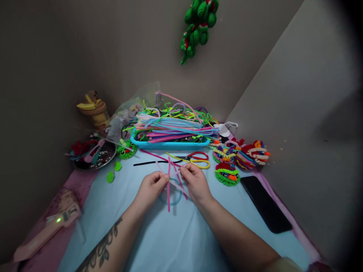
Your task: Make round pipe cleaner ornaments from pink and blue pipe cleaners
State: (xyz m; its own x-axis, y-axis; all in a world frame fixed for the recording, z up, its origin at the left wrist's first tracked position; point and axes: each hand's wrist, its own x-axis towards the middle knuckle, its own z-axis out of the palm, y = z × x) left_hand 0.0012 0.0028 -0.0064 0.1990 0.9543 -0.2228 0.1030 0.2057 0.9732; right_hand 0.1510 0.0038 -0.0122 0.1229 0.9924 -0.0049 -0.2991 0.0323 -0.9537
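In the middle of the table, my left hand [153,187] pinches pipe cleaners where they cross: a bright pink one [169,198] standing nearly upright in view and a pale pink one [178,186]. My right hand [197,185] is closed at the fingertips on what looks like a pale pipe cleaner; its end is partly hidden. Another pink pipe cleaner [183,187] slants between the hands. Below them lies a light blue ring [178,199], partly covered. Just beyond are scissors [204,164] with red and yellow handles, and a black pipe cleaner [144,163].
A blue tray [170,145] heaped with pipe cleaners stands at the back. Left are a metal bowl [109,158], a green figure [126,151] and a pink glue gun [48,234]. Colourful pipe-cleaner figures [227,177] and a black phone [265,204] lie right.
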